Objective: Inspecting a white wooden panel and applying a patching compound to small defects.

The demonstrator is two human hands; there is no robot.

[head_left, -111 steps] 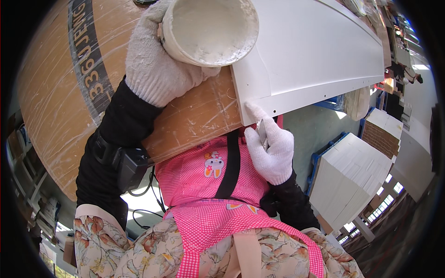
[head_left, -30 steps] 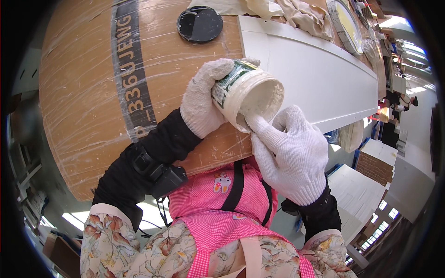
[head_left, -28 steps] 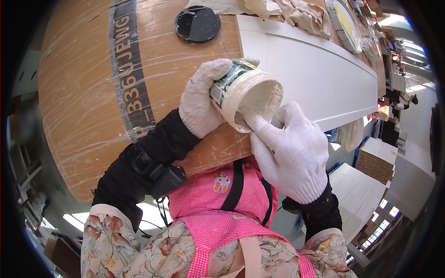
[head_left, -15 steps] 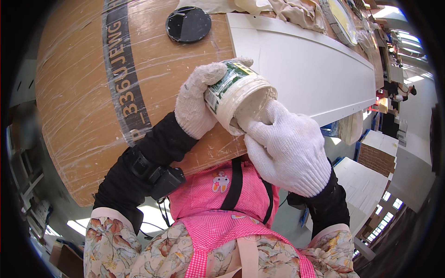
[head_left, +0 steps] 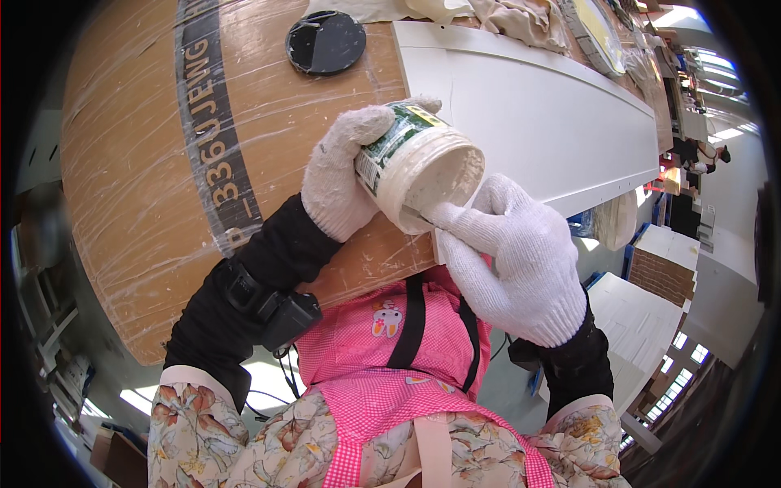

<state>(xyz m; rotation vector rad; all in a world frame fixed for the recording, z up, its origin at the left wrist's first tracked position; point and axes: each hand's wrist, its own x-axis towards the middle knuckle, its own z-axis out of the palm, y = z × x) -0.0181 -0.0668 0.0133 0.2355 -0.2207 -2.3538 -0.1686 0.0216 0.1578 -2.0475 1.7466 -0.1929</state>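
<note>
My left hand (head_left: pixel 346 167), in a white knit glove smeared with pale paste, is wrapped round a plastic tub (head_left: pixel 394 163) with a green label. The tub is tilted, its mouth turned toward my right hand, and whitish paste coats its inside and rim. My right hand (head_left: pixel 521 252), also in a white glove, is closed in a pinch at the tub's lower rim. A small dark edge shows by its fingertips inside the mouth; what the fingers hold is too hidden to name.
Beyond the tub a white panel (head_left: pixel 529 114) lies on a film-wrapped brown board (head_left: pixel 138 163). A round black lid (head_left: pixel 325 42) rests on the board. Crumpled cloths (head_left: pixel 521 23) lie at the far edge. Stacked white panels (head_left: pixel 639 325) stand at the right.
My right hand has drawn back slightly from inside the tub toward its lower rim, moving right, so more of the interior shows. My left hand and the tub have barely shifted.
</note>
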